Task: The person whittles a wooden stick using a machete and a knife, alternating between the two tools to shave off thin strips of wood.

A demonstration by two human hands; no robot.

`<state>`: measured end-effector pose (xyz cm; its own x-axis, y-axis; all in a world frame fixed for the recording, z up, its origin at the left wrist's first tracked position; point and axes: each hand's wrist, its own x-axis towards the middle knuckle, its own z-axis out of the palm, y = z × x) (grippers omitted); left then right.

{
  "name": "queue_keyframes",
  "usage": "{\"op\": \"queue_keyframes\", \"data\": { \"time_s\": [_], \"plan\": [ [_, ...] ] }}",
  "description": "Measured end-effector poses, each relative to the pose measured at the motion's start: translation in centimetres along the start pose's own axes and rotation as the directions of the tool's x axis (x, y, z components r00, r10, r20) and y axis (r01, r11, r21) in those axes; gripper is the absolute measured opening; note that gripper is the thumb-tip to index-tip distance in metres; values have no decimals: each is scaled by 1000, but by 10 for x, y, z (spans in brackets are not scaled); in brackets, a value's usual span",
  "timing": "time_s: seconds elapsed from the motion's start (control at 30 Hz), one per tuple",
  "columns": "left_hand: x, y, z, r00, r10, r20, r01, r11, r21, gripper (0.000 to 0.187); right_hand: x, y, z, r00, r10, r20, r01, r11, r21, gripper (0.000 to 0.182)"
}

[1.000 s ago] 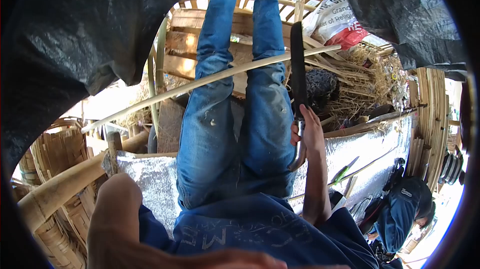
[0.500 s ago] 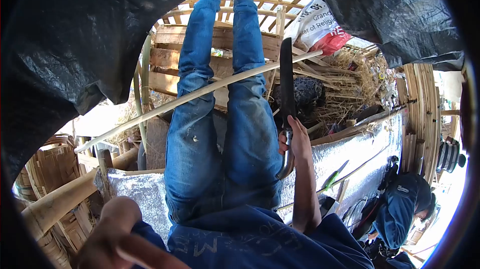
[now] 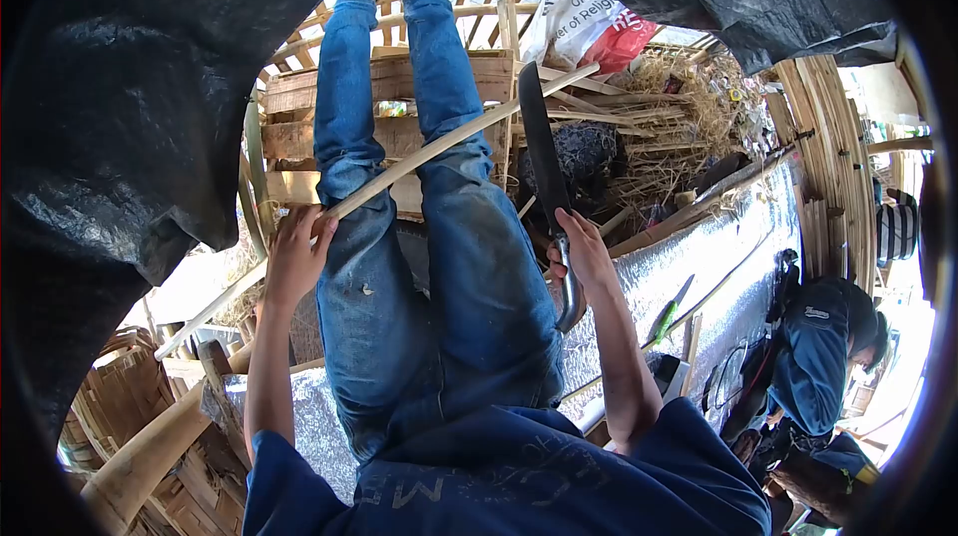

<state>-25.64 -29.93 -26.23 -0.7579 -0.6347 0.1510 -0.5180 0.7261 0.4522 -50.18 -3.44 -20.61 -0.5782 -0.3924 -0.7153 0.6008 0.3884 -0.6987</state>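
Note:
A machete [image 3: 544, 149] with a long dark blade and a curved metal handle is in my right hand [image 3: 583, 249]. Its fingers are wrapped round the handle beside my right thigh, and the blade points away from me. Across my outstretched legs lies a long pale bamboo strip [image 3: 439, 145], slanting from lower left to upper right. My left hand [image 3: 297, 245] has its fingers closed around this strip, just left of my left knee. Near the strip's far end, the upper blade overlaps it in this view.
A green-handled knife [image 3: 667, 314] lies on the silver foil sheet [image 3: 733, 247] to the right. Beyond are straw and bamboo scraps [image 3: 674, 142] and a printed sack [image 3: 589, 22]. Black plastic sheeting [image 3: 120, 117] hangs at upper left. Another person [image 3: 813, 351] sits bent over at the right.
My left hand has come up from near my body at lower left and taken hold of the bamboo strip. The view has shifted; the machete stays in my right hand.

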Motion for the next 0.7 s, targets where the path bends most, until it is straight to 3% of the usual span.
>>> {"op": "queue_keyframes", "data": {
  "time_s": [0.03, 0.1, 0.2, 0.33, 0.43, 0.5, 0.53, 0.6, 0.63, 0.7],
  "plan": [
    [0, -1, 1, 1000, 2, 3, -2, 1000, -3, 29, 2, 2, -2, 1000, 8, -5, -8, 1000, -17, 27],
    [3, 0, -4, 972, -145, 182, 159, 985, -64, 32, 8, 2, -5, 1000, 13, -8, -13, 999, -34, 27],
    [10, 16, -26, 940, -191, 283, 213, 976, -49, 32, 12, 3, -4, 999, 40, -16, -41, 997, -70, 27],
    [15, 32, -44, 933, -171, 316, 166, 985, 43, 29, 17, 12, -1, 1000, -9, -29, 3, 976, -220, 27],
    [13, 38, -44, 965, -85, 249, 73, 996, 57, 25, 16, 13, 3, 999, -41, -14, 36, 965, -258, 27],
    [8, 43, -44, 993, 115, 8, -113, 962, 248, 27, 16, 14, 4, 997, -82, 2, 77, 925, -372, 31],
    [3, 48, -45, 993, 120, 11, -119, 962, 246, 27, 16, 14, 4, 996, -89, 4, 84, 925, -370, 32],
    [-11, 60, -50, 913, 315, 259, -306, 949, -75, 33, 11, 11, 7, 996, -86, -11, 76, 927, -366, 31],
    [-19, 58, -50, 914, 311, 260, -303, 950, -74, 33, 9, 9, 9, 996, -86, -19, 73, 928, -365, 31],
    [-36, 41, -47, 621, 571, 538, -590, 792, -159, 37, 7, 9, 7, 995, -94, -12, 84, 936, -343, 30]
  ]
}}
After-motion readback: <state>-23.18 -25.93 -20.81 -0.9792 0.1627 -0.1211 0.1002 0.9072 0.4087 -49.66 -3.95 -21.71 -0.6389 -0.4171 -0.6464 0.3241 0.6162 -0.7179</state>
